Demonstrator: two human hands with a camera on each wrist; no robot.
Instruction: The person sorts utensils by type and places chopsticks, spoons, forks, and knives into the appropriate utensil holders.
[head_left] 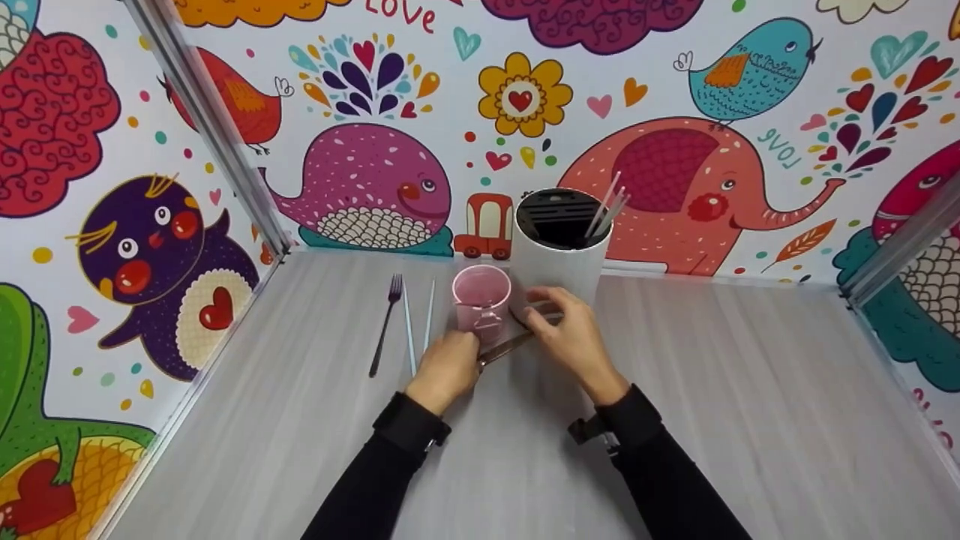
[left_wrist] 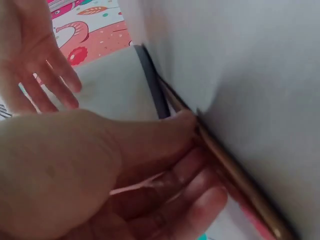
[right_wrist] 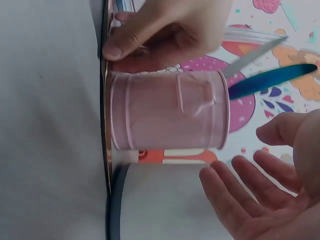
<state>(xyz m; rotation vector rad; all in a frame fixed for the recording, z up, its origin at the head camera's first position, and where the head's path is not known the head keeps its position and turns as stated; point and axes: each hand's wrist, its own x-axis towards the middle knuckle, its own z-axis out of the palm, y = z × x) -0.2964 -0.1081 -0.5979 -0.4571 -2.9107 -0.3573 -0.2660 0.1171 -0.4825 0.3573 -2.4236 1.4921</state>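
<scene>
My left grip [head_left: 448, 365] pinches the slim copper-coloured metal utensil [head_left: 508, 348] on the grey surface [head_left: 697, 420] before the pink cylindrical cup [head_left: 466, 316]; my right grip [head_left: 574, 336] stands apart, holding nothing. Probably I'm picking up; next calls for a careful lift.

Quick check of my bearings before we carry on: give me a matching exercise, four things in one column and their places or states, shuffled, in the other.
Things
1. fork
2. pink cup
3. white container
4. left hand

Places or states
A. has pale sticks leaning out of its top
B. grips a copper-coloured utensil
C. lies farthest left on the table
D. stands upright, just beyond the left hand

Pairs: 1-C, 2-D, 3-A, 4-B
</scene>
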